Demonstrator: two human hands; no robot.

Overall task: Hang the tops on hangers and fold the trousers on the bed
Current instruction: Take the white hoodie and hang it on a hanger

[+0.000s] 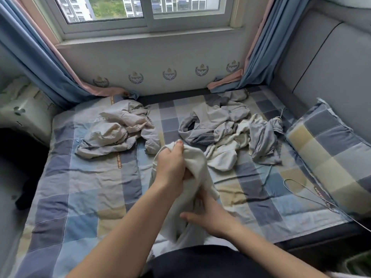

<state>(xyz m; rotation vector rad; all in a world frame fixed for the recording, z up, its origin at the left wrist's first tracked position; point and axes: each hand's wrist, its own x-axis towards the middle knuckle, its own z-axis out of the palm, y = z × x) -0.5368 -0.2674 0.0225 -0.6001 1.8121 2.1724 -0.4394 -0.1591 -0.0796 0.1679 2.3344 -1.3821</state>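
Note:
Both my hands hold a cream white garment [195, 163] above the middle of the bed. My left hand [171, 165] grips its upper bunched part. Lower down, my right hand [208, 215] grips the hanging cloth, fingers partly hidden in the folds. A beige crumpled garment [118, 129] lies at the far left of the bed [80, 197]. A heap of grey and white clothes [230, 129] lies at the far right. A thin wire hanger [309, 192] rests on the bed's right side beside the pillow.
A checked pillow [333, 157] leans against the grey padded headboard [329, 63] on the right. Blue and pink curtains [46, 63] hang at both sides of the window [144, 11]. A white cabinet [24, 109] stands left of the bed.

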